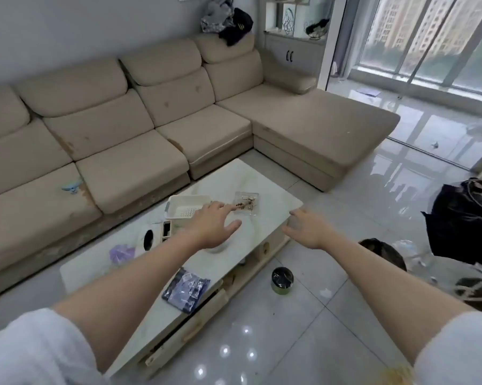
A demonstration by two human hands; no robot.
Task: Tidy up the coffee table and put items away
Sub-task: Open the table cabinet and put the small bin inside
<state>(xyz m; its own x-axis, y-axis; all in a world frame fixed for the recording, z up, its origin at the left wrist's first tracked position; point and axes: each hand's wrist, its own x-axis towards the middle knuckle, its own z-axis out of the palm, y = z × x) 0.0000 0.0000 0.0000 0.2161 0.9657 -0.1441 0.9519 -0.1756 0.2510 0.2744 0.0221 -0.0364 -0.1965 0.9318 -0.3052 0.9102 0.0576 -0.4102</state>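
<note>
A white marble coffee table (270,187) stands before the sofa. On it lie a white plastic basket (184,208), a clear glass tray holding small metal pieces (246,202), a white round dish (220,247) partly under my arm, a white box with a black oval hole (148,238), a purple item (120,252) and a blue packet (185,290) at the near edge. My left hand (212,226) reaches over the table with fingers spread, fingertips near the glass tray, holding nothing. My right hand (303,227) hovers open above the table's right corner.
A beige L-shaped sofa (140,129) wraps behind and to the right; a blue clip (72,186) lies on a seat. On the glossy tiled floor stand a green jar with a black lid (282,280) and a black bag (467,223). A table drawer (190,326) hangs ajar.
</note>
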